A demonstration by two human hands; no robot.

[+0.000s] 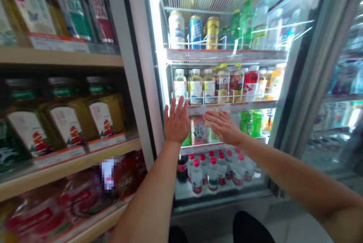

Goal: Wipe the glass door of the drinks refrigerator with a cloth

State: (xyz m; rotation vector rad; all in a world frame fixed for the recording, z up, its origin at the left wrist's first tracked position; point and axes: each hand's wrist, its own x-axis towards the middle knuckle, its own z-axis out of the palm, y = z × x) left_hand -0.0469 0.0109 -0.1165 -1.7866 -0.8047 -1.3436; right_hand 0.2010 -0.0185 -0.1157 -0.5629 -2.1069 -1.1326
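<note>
Cooler (238, 192), lit, fills the frame's centre and runs right. Rack (62, 56) stands along the left side, big bottles (65, 120) lined up on it.

Your left hand (177, 122): centre of the frame, fingers apart and pointing up, clamped on nothing. Your right hand (221, 125): just right of it, fingers straight, close together, pointing left; nothing visible in its grip, palm side hidden. The 2 hands do not touch.

Key relation: the white-capped bottle (180, 81), just above centre, shows directly above your left fingertips. Its long axis is upright, near in line with those fingers; the right fingers lie across it. Left hand is nearer. Can't tell the depth gap, or whether either palm touches anything.

Pink pack (199, 131) shows between your 2 hands, under the shelf edge (252, 106). Small red-capped bottles (213, 175) stand below, lower centre.
</note>
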